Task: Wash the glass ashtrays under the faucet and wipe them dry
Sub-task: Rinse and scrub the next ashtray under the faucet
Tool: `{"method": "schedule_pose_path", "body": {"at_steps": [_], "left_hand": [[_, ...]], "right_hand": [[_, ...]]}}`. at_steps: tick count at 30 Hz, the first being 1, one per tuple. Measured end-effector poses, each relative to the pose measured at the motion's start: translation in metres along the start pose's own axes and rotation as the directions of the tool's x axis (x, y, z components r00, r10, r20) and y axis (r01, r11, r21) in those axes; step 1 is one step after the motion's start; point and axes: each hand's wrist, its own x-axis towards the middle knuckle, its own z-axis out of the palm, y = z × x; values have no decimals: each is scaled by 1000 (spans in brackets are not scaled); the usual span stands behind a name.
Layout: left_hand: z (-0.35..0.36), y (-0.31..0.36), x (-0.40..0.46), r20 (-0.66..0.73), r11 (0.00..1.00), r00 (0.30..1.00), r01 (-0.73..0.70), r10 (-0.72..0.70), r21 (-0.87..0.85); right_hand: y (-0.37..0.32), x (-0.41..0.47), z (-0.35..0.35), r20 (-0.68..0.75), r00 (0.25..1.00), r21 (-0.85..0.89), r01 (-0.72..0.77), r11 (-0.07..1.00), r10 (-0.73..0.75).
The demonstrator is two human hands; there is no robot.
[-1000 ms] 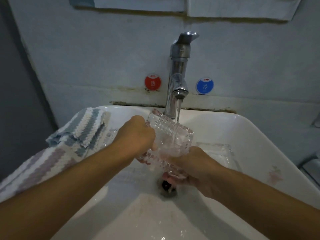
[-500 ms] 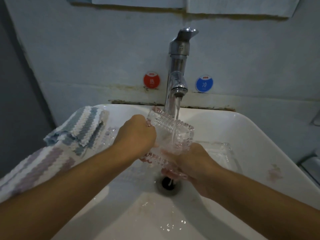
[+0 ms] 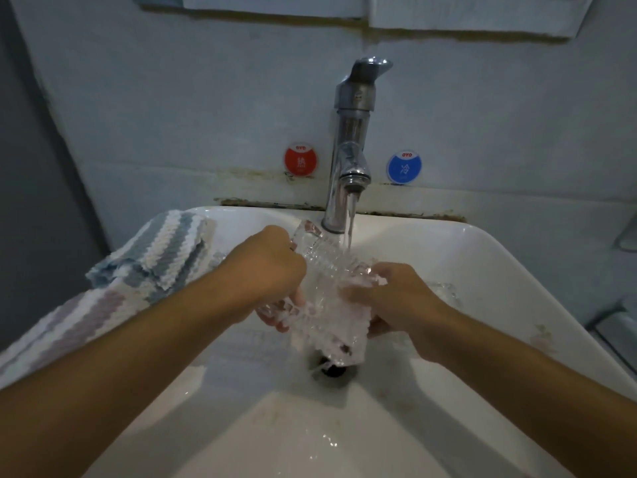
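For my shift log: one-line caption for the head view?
Both hands, left hand and right hand, hold glass ashtray under running faucet.

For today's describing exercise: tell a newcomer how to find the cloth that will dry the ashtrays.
Start at the white sink below the chrome faucet. Go to its left rim, beside the left hand: the striped cloth lies draped over that edge. It is the only soft, woven thing there, banded white, blue-grey and mauve.

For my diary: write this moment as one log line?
rinsing | both hands: left hand, right hand grip glass ashtray | faucet running
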Motion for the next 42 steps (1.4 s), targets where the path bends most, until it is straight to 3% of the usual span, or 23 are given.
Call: {"method": "schedule_pose_path", "body": {"at_steps": [6, 11, 21, 26, 29, 32, 42], "left_hand": [[-7, 1, -2, 69, 993, 998, -18, 10, 120], [-10, 2, -2, 46, 987, 998, -39, 32, 154], [-10, 5, -5, 19, 983, 997, -78, 76, 167], [-9, 3, -6, -31, 968, 992, -112, 122, 223], [-8, 3, -6, -44, 958, 989, -122, 138, 261], [-8, 2, -4, -38, 954, 990, -121, 136, 275], [-10, 2, -8, -106, 920, 976, -139, 189, 366]], "right_hand": [[-4, 2, -12, 173, 985, -236, 46, 971, -4], [-7, 4, -13, 214, 977, -160, 44, 986, -8], [-1, 6, -9, 190, 980, -210, 98, 973, -57], [1, 7, -5, 204, 979, -121, 16, 993, 9], [6, 9, -3, 212, 977, -175, 22, 984, 16], [6, 9, -3, 195, 980, -202, 84, 976, -44], [16, 11, 7, 156, 980, -54, 129, 990, -119]]}}
